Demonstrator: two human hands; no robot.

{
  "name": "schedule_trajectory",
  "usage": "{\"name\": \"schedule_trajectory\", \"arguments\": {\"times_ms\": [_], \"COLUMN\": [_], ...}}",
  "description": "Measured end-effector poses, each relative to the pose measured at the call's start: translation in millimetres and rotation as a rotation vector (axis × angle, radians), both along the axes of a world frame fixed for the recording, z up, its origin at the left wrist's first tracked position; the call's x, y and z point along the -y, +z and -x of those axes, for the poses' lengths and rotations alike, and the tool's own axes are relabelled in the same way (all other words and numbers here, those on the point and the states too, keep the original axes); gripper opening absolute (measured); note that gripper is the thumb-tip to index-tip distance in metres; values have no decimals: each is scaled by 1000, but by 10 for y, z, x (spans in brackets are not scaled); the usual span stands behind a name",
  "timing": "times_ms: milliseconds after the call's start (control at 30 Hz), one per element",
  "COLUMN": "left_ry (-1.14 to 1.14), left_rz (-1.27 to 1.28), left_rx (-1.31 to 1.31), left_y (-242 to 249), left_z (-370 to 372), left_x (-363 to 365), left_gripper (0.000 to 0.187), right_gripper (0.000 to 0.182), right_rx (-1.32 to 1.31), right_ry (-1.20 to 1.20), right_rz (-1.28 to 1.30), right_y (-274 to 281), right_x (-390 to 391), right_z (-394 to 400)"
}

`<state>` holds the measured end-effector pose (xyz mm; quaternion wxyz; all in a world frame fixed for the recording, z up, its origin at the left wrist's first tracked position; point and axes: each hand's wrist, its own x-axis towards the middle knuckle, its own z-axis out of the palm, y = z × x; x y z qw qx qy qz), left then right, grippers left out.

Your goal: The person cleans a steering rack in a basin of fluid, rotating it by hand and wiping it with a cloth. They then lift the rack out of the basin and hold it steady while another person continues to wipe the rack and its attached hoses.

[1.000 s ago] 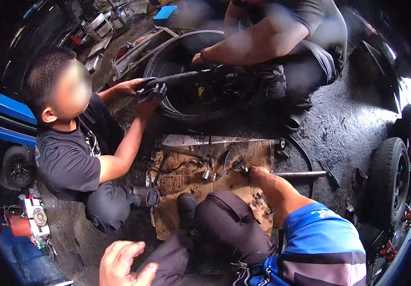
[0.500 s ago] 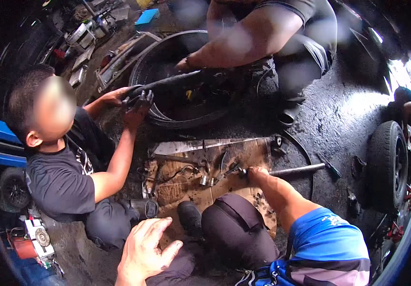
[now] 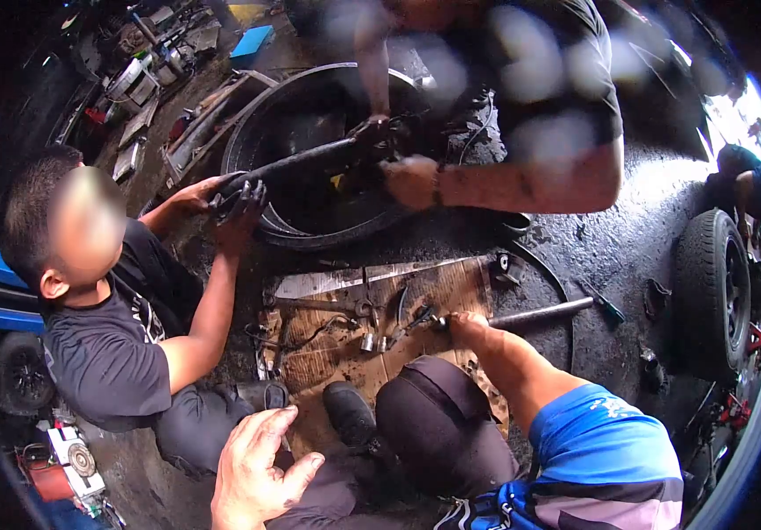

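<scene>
My right hand (image 3: 469,329) is closed around the left end of a long grey metal pipe (image 3: 544,313), low over an oil-stained cardboard sheet (image 3: 433,283). A small metal end pokes out on the hand's left side. Close by on the cardboard lie a metal socket (image 3: 368,342), a long wrench (image 3: 318,305) and several dark, thin tools. My left hand (image 3: 257,468) hovers above my lap, fingers and thumb apart, holding nothing.
At left, a co-worker (image 3: 98,344) holds a dark shaft (image 3: 296,164) over a large round tub (image 3: 234,163); another person's arm (image 3: 522,187) reaches in from above. A wheel (image 3: 714,296) stands at right. A dark hose (image 3: 557,274) curves across the wet floor.
The person at the top has leaned further over the tub, with both hands now near the shaft's far end. The view has shifted slightly. My hands keep their poses.
</scene>
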<state>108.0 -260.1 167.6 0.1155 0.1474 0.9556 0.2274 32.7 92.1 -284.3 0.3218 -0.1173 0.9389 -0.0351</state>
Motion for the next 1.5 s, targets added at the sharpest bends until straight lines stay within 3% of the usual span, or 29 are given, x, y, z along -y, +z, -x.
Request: {"name": "schedule_trajectory", "arguments": {"times_ms": [100,233,300,600,700,800,867,933,1033,1167,1400,1500], "left_ry": [45,12,-50,66,68,68,112,112,129,133,115,123], "left_rz": [-16,-46,-29,-78,-60,-63,-79,-84,-96,-90,-81,-89], "left_rx": [20,3,-68,12,12,3,33,33,40,38,29,30], "left_y": [-47,-19,-155,4,5,19,29,5,-7,8,-16,-8], "left_z": [-17,-1,-76,-56,-66,-76,-84,-91,-98,-95,-106,-104], "left_x": [24,35,167,79,83,99,94,111,114,105,133,135], "left_gripper": [60,59,60,61,61,61,61,62,63,64,64,64], "right_gripper": [28,27,27,25,24,25,30,31,29,23,22,22], "right_rx": [45,-192,-181,-154,-11,-165,-133,-123,-132,-217,-93,-77], "right_ry": [-51,83,104,284,37,96,175,68,154,80,68,24], "right_rz": [72,-132,-77,-64,59,71,-38,28,37,49,33,45], "right_y": [266,-60,-129,-478,333,-271,13,50,-219,-298,338,188], "right_x": [26,22,-18,-81,24,-88,-45,-36,-85,-115,29,1], "right_z": [62,-72,-36,-13,64,-18,-10,6,28,-11,24,29]}}
